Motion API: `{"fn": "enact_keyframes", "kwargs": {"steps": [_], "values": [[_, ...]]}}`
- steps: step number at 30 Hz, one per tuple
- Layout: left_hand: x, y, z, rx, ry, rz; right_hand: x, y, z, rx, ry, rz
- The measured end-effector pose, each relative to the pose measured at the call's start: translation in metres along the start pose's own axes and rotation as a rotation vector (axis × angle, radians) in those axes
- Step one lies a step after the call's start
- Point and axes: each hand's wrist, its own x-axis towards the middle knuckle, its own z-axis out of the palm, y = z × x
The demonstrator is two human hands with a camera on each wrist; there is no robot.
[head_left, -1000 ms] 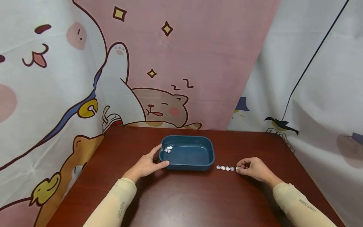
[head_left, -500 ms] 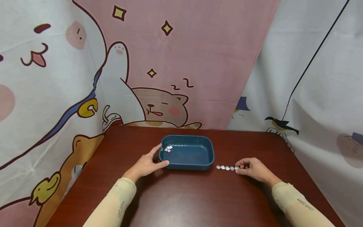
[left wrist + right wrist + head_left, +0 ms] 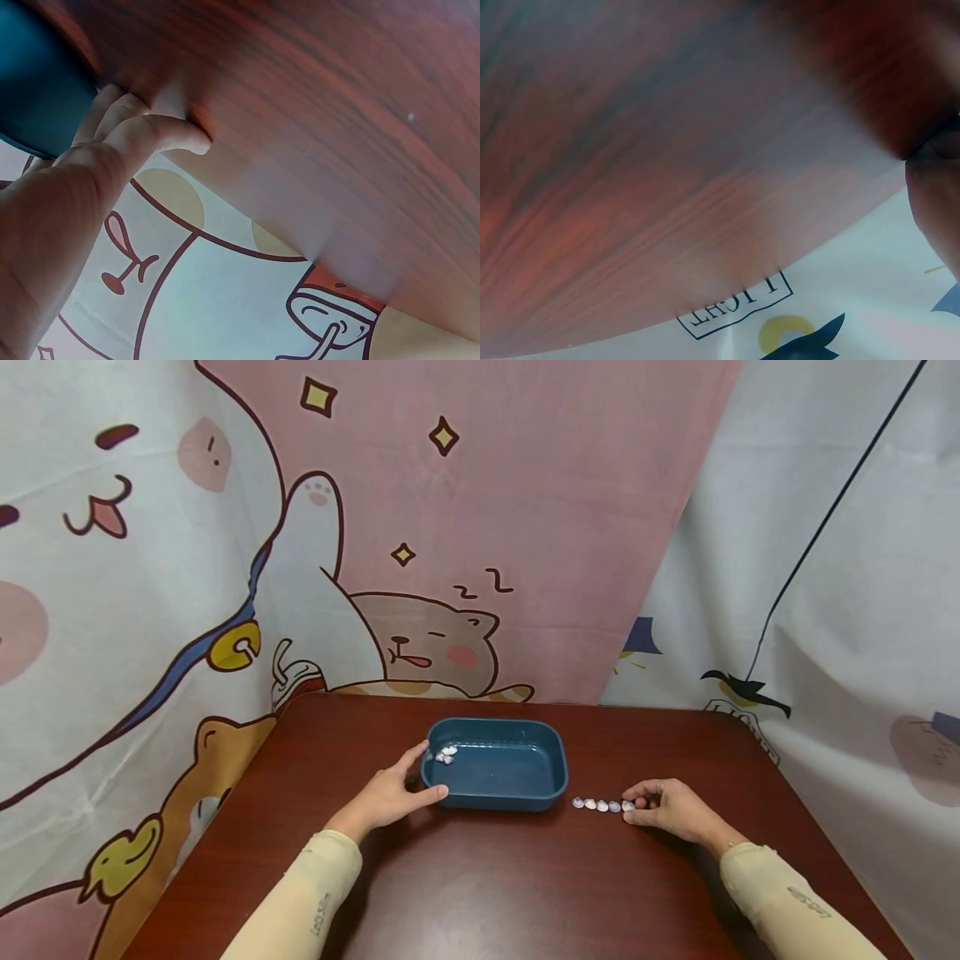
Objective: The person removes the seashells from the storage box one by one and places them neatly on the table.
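Observation:
A dark blue plastic tub (image 3: 495,802) stands on the table, with several small whitish seashells (image 3: 447,755) clustered at its left end. My left hand (image 3: 386,795) lies against the tub's left side, fingers and thumb spread fairly straight at the rim. To the right of the tub, several shells (image 3: 602,806) form a short row along the table. At the row's right end, my right hand (image 3: 667,806) pinches one shell (image 3: 627,806) between thumb and fingertips, close beside its neighbour. The right wrist view catches only part of the hand (image 3: 934,187) at its edge.
The table (image 3: 480,877) is dark reddish wood with a glossy surface. Behind it and along its sides hangs a cartoon-printed cloth (image 3: 562,527) in pink and white.
The pinched shell has shifted slightly left toward the row and now lies flatter, with more of it showing past the right fingertips. The left hand and tub have stayed put.

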Motion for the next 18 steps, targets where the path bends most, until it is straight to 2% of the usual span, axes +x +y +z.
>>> {"fn": "enact_keyframes", "kwargs": {"steps": [7, 18], "values": [[0.0014, -0.0009, 0.0004, 0.002, 0.004, 0.009, -0.0006, 0.0013, -0.0024, 0.011, -0.011, 0.018], [0.0021, -0.0008, 0.0006, 0.005, 0.009, 0.007, -0.0022, -0.0009, -0.0016, 0.030, -0.014, 0.003]]}}
